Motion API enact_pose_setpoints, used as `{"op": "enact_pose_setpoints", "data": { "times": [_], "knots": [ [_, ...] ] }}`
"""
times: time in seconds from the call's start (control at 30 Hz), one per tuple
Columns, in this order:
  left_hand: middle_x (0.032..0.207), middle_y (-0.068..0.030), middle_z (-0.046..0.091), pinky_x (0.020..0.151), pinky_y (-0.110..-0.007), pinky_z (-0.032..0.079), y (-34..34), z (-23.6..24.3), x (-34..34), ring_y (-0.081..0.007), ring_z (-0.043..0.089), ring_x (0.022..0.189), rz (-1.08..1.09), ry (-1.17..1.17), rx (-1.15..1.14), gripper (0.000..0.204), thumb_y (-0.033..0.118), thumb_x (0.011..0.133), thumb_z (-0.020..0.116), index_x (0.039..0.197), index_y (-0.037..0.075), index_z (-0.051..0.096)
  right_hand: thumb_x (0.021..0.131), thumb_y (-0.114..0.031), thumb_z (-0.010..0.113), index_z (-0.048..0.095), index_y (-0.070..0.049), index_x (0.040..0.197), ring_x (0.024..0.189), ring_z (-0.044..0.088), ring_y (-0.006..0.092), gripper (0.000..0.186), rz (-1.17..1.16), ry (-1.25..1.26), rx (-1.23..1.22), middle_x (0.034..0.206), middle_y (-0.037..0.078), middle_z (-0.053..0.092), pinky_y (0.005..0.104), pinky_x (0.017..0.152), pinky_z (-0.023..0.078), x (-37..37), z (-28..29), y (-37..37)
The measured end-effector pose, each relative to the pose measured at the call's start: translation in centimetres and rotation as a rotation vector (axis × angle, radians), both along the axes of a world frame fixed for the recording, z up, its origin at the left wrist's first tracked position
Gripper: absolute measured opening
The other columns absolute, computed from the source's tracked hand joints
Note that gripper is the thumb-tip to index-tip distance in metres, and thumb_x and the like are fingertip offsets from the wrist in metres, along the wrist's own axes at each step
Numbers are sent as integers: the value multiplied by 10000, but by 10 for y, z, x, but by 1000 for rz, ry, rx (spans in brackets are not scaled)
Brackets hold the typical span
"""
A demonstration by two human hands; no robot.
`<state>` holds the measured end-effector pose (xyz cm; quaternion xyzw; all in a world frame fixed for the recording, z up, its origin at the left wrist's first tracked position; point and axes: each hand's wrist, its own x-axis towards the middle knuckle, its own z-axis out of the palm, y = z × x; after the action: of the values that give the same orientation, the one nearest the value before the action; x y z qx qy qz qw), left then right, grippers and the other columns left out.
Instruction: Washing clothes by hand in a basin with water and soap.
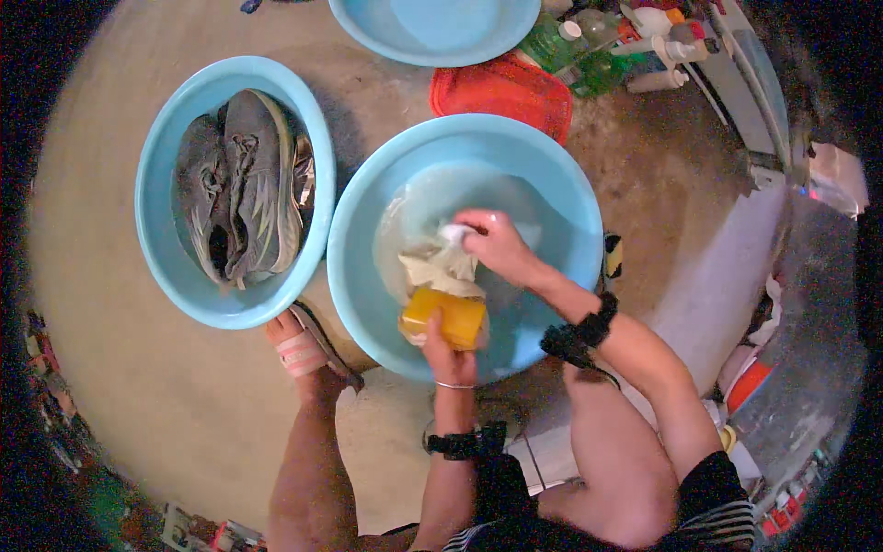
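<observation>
Head view: The central basin (pixel 566 207), light blue and round, stood on the floor (pixel 202 396) in front of the person and held shallow, cloudy water. This position apparently kept it within reach of both hands.

A yellow block (pixel 457 315) was over the near part of the central basin, with a pale cloth (pixel 440 273) just beyond it. Holding both inside the rim probably let drips fall back into the water.

The left basin (pixel 143 198) stood immediately left of the central basin. A pair of grey shoes (pixel 262 175) lay lengthwise in it, side by side, presumably because they fitted best that way. A red tray (pixel 501 92) lay beyond the central basin.

Left hand (pixel 448 352): partly closed around the near end of the yellow block, one digit against its face; the remaining fingers were largely hidden. Right hand (pixel 495 243): fingers curled, pinching a whitish bunch at the cloth's far end, over the central basin. Whether foam covered that bunch could not be determined.
</observation>
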<state>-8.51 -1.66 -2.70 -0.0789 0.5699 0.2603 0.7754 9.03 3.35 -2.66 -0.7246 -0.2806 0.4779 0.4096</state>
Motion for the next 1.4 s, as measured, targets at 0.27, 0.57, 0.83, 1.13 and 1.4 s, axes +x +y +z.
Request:
{"op": "enact_pose_setpoints", "data": {
  "times": [0.27,0.57,0.83,1.13,1.4],
  "knots": [
    [1178,-62,526,883,-357,451,33,21,20,-202,533,1055,-68,-322,190,605,555,916,297,1275,79,397,778,-193,583,613,-86,863,672,594,215,140,520,-286,252,698,82,588,340,622,473,-29,65,-32],
    [1163,-47,522,846,-426,460,13,42,38,-242,535,1018,-190,-310,143,602,579,884,363,1307,149,360,804,-219,599,510,-77,802,658,598,343,167,438,-682,-133,704,163,595,442,568,465,10,11,-8],
    [1130,-59,517,836,-347,454,17,12,17,-201,540,978,-111,-126,135,531,483,919,402,1259,75,393,756,-218,646,510,-53,1152,873,597,368,450,213,-859,-231,970,227,596,444,740,486,21,-29,-46],
    [1133,-64,535,831,-384,475,13,-6,-3,-233,555,996,-72,-128,92,554,525,898,401,1250,98,404,723,-73,551,646,-11,836,783,567,174,160,156,-21,-243,895,108,595,258,702,443,9,31,-17],
    [1169,-58,514,871,-360,462,5,-8,-3,-207,532,1053,-841,212,1176,502,475,919,398,1272,119,396,756,-270,650,589,-61,979,846,575,349,311,322,-330,281,912,157,557,412,755,476,-52,75,-27]
  ]
}}
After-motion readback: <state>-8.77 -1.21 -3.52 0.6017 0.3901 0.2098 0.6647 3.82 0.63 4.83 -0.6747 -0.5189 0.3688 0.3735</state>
